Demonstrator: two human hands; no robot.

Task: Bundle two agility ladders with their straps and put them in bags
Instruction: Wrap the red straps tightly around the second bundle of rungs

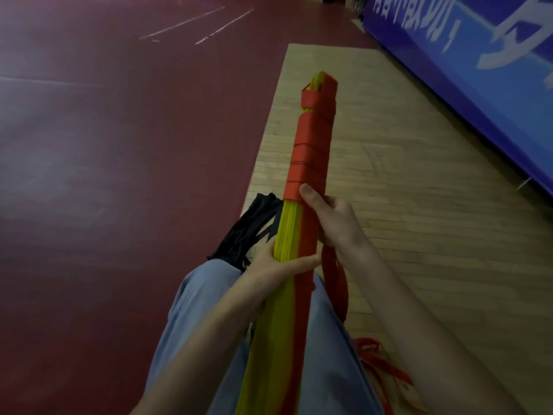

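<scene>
A folded agility ladder (288, 229), a stack of yellow rungs partly wound in its red strap (309, 151), lies along the person's lap from 6 o'clock up toward 12. The left hand (278, 265) has its fingers clamped round the bare yellow stack. The right hand (335, 223), just toward 1 o'clock, grips the red edge, thumb on the last wrap. The rungs look stiff and light and the webbing soft and slack, so the stack itself is the best place to hold. Loose strap trails toward 5 o'clock. A black bag (248, 229) at 9 o'clock is half hidden. No second ladder is visible, and the bundle's near end is cut off.
</scene>
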